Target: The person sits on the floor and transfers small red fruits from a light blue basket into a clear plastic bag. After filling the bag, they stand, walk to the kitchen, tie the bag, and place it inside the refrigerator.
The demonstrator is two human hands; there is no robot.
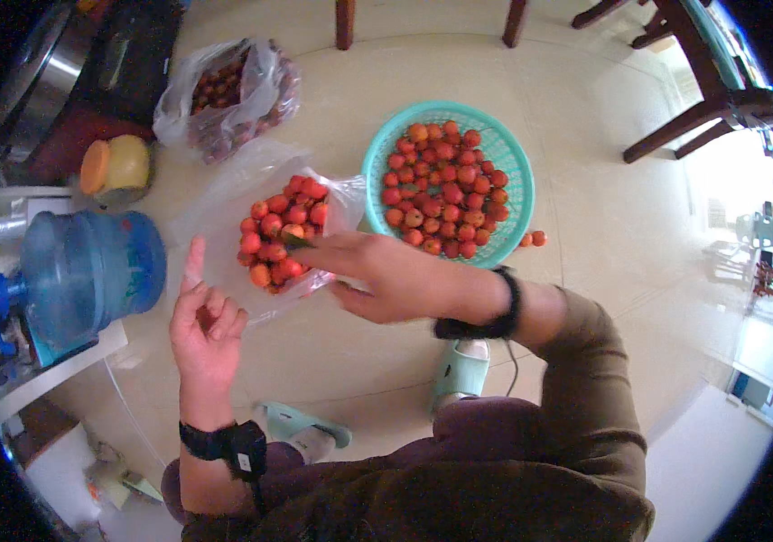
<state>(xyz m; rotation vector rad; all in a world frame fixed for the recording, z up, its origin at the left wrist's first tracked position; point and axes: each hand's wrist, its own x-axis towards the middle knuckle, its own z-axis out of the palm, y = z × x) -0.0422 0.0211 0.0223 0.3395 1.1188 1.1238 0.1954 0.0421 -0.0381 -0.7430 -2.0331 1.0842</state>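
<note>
Small red fruits, perhaps hawthorn (271, 223), lie heaped in a clear plastic bag (224, 203) spread on the floor. My right hand (380, 274) reaches over them from the right, its fingertips at a dark green leaf (295, 240) on the heap; whether the fingers grip the leaf is not clear. My left hand (209, 325) is raised left of the fruits, index finger pointing out and the other fingers curled, with nothing seen in it. Beyond my right hand stands a turquoise plastic basket (522, 203) holding many more red fruits.
Another plastic bag (264, 88) of darker fruits lies at upper left. Near it are a jar with an orange lid (115, 166) and a blue water jug (95, 267) on its side. Loose fruits (539, 238) sit beside the basket. Wooden furniture legs (678, 129) stand at upper right.
</note>
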